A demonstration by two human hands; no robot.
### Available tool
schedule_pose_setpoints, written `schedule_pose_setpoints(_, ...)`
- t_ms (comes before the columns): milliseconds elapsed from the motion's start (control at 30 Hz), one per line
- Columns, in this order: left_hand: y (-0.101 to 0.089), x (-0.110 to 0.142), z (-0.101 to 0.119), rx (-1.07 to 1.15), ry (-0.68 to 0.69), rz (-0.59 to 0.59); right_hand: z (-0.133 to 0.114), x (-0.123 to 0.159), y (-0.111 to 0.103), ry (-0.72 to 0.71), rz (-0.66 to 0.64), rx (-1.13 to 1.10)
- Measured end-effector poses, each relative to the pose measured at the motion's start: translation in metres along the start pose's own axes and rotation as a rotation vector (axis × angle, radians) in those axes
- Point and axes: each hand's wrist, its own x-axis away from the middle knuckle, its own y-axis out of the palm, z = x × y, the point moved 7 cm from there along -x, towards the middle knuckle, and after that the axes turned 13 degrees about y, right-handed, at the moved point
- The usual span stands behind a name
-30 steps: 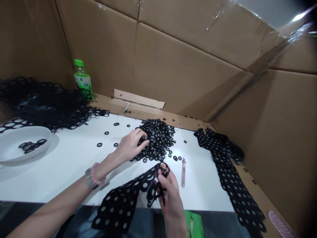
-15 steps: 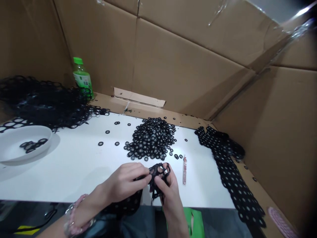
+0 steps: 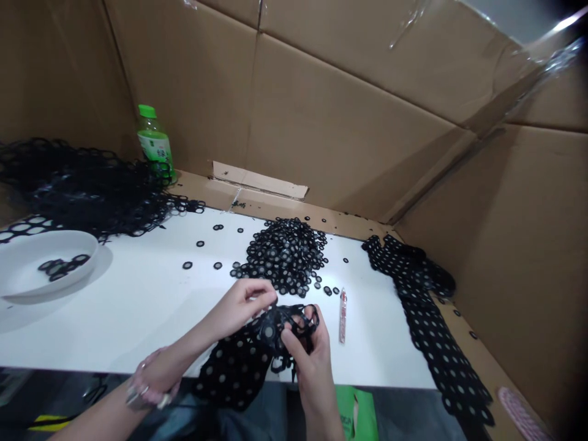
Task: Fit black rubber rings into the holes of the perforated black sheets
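The black holed strip (image 3: 234,373) sits right below the pile of black rings (image 3: 282,257), and the hands have just drawn apart, left hand (image 3: 241,306) pinching its upper edge, right hand (image 3: 307,355) pinching its ragged end.

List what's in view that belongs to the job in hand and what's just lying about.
Part of the work: left hand, right hand, black perforated strip, pile of black rings, white bowl, black lattice heap.

Just lying about: green-capped drink bottle, pink slim packet, green bag.
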Motion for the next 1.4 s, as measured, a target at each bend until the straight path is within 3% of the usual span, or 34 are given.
schedule_pose_setpoints(133,-0.044,-0.025,-0.025,-0.122,-0.017,0.260,0.013,-0.004,-0.016,0.073,0.076,-0.143)
schedule_pose_setpoints(200,-0.047,-0.042,-0.025,-0.314,0.061,0.217,0.017,-0.006,-0.018,0.115,0.078,-0.191)
schedule_pose_setpoints(300,-0.029,-0.061,-0.023,-0.511,0.176,0.041,0.018,-0.008,-0.016,0.134,0.058,-0.212)
schedule_pose_setpoints(400,-0.016,-0.059,-0.013,-0.563,0.220,0.027,0.016,-0.008,-0.014,0.140,0.039,-0.253)
schedule_pose_setpoints(500,-0.009,-0.037,0.014,-0.557,0.322,0.060,0.016,-0.009,-0.015,0.153,0.041,-0.250)
schedule_pose_setpoints(633,0.014,-0.002,0.052,-0.419,0.467,-0.102,0.013,-0.011,-0.011,0.111,0.008,-0.220)
schedule_pose_setpoints(700,0.021,0.006,0.057,-0.377,0.446,-0.142,0.012,-0.011,-0.009,0.096,0.005,-0.215)
schedule_pose_setpoints(867,0.023,0.008,0.039,-0.243,0.246,-0.112,0.012,-0.009,-0.005,0.080,0.008,-0.206)
schedule_pose_setpoints(967,0.016,0.008,0.029,-0.219,0.182,0.009,0.017,-0.007,-0.006,0.091,0.059,-0.253)
schedule_pose_setpoints(1100,-0.005,0.003,0.012,-0.159,0.072,0.164,0.031,-0.006,-0.012,0.234,0.122,-0.371)
schedule_pose_setpoints(1267,-0.047,-0.018,0.000,-0.297,0.132,0.357,0.040,-0.003,-0.026,0.386,0.146,-0.568)
schedule_pose_setpoints(1400,-0.037,-0.039,-0.013,-0.518,0.245,0.185,0.039,0.003,-0.028,0.409,0.139,-0.535)
